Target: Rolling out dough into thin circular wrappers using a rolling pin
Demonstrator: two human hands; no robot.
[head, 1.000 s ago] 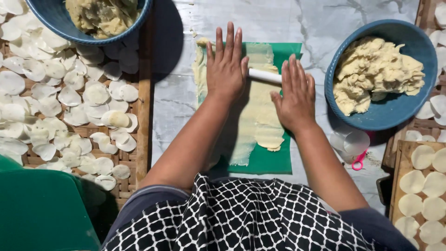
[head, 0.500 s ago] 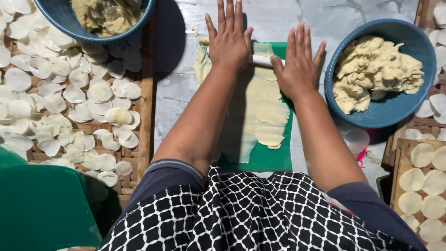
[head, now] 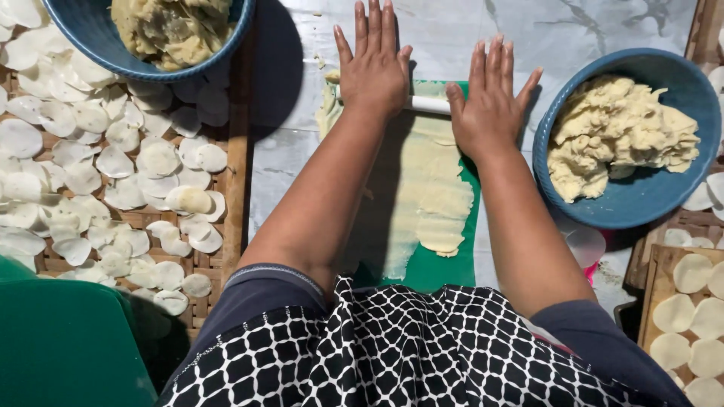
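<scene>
A thin sheet of pale yellow dough [head: 434, 192] lies flattened on a green mat [head: 445, 271]. Across its far end rests a white rolling pin [head: 428, 104]. My left hand [head: 373, 64] presses flat on the pin's left part, fingers stretched out. My right hand [head: 490, 102] presses flat on its right part, fingers spread. Most of the pin is hidden under my palms.
A blue bowl [head: 603, 207] heaped with dough stands at the right, another blue bowl [head: 98, 41] of dough at the top left. Several thin dough discs [head: 113, 181] cover a woven tray at the left; more discs [head: 690, 316] lie at the lower right. A green object [head: 60, 347] fills the lower left.
Both hands have pushed the rolling pin away from me, from the middle of the dough toward its far end. The dough sheet looks longer and flatter.
</scene>
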